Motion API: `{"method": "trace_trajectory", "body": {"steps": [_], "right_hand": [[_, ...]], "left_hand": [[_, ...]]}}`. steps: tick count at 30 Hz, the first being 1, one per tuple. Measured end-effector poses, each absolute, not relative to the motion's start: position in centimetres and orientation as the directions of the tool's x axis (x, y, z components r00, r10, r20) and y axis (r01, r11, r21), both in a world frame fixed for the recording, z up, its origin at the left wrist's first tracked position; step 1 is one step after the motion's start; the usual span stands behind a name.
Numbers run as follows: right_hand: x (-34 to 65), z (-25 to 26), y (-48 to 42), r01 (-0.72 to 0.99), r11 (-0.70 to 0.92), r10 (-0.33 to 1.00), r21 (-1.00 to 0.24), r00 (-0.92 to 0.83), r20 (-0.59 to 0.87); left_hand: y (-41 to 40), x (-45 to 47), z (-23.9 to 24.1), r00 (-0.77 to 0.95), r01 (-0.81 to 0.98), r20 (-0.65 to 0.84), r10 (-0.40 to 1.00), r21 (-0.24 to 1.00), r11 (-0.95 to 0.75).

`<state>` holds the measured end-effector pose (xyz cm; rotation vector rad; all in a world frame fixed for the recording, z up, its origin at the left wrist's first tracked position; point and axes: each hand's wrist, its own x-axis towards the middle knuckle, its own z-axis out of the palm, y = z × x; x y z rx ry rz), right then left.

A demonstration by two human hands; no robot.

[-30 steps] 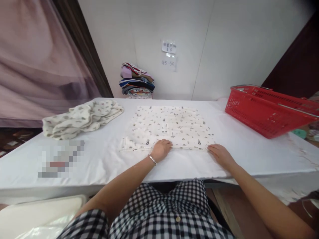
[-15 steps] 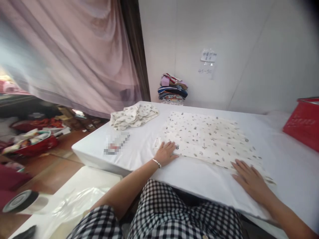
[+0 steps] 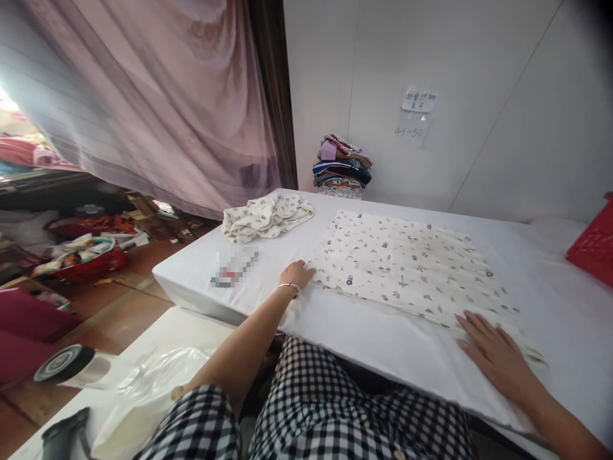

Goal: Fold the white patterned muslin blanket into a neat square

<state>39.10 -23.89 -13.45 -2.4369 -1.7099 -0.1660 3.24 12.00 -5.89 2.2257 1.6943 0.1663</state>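
A white cloth with small dark prints [image 3: 407,262] lies flat and folded in layers on a white-covered table [image 3: 364,345]. My left hand [image 3: 297,275], with a bracelet at its wrist, is closed at the near left corner of this cloth; its fingertips are partly hidden. Flat on the near right part rests my right hand [image 3: 495,348], its fingers stretched out. Farther back on the left is a crumpled cloth with a similar print [image 3: 265,217]. A pixelated object [image 3: 234,267] lies between that heap and the near edge, its kind not visible.
A stack of folded fabrics [image 3: 342,166] stands behind the table, against the wall. To the right is a red container [image 3: 594,239]. A white surface at lower left carries clear plastic [image 3: 158,377] and a tape roll [image 3: 67,365]. A pink curtain [image 3: 191,96] hangs at left.
My left hand has moved left from lying flat on the cloth to its corner, and its fingers have drawn together. The turned-up left edge now lies flatter. My right hand stays in place.
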Motion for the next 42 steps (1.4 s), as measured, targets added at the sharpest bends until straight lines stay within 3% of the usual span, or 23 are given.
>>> {"method": "trace_trajectory", "body": {"steps": [6, 14, 21, 26, 29, 32, 36, 42], "right_hand": [[38.7, -12.9, -23.6, 0.935, -0.346, 0.924, -0.082, 0.354, 0.145], [38.7, -12.6, -23.6, 0.934, -0.325, 0.932, -0.146, 0.342, 0.117], [38.8, -10.8, -22.0, 0.881, -0.406, 0.896, -0.243, 0.436, 0.085], [39.1, -9.9, -21.3, 0.798, -0.565, 0.812, -0.208, 0.583, 0.031], [39.0, -9.6, -21.2, 0.784, -0.58, 0.807, -0.222, 0.591, -0.019], [39.2, -8.9, -20.6, 0.766, -0.601, 0.792, -0.231, 0.61, -0.037], [40.7, -8.5, -19.6, 0.701, -0.702, 0.71, -0.126, 0.703, -0.041], [42.4, -9.8, -19.8, 0.623, -0.78, 0.624, -0.056, 0.769, -0.141]], "left_hand": [[13.4, 4.4, -5.3, 0.319, 0.91, -0.186, 0.929, 0.335, -0.245], [13.2, 3.4, -4.7, 0.305, 0.908, -0.136, 0.942, 0.341, -0.245], [13.9, 3.6, -5.0, 0.348, 0.896, -0.153, 0.925, 0.344, -0.28], [14.3, 3.3, -5.0, 0.386, 0.888, -0.159, 0.909, 0.331, -0.32], [14.3, 3.4, -4.8, 0.396, 0.892, -0.147, 0.906, 0.296, -0.342], [13.5, 4.6, -4.5, 0.425, 0.884, -0.026, 0.905, 0.225, -0.409], [12.4, 6.9, -4.8, 0.573, 0.788, 0.147, 0.806, 0.169, -0.592], [13.0, 7.3, -7.0, 0.56, 0.821, -0.026, 0.828, 0.15, -0.551]]}}
